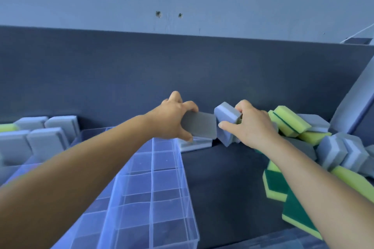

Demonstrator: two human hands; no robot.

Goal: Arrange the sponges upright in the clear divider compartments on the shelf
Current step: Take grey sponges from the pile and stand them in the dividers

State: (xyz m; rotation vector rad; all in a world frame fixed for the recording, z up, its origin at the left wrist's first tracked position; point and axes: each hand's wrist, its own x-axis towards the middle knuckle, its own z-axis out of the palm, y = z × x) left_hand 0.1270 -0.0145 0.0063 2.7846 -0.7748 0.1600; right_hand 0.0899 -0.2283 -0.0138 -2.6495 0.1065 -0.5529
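Sponges (299, 125) partly hidden behind right hand (253, 125).

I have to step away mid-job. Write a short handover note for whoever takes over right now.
Left hand grips a grey sponge above the far end of the clear divider.
Right hand holds a pale blue sponge at the edge of the loose pile on the right.
Done: the divider compartments in view are empty.
Left: stand both held sponges upright in compartments, then work through the pile.
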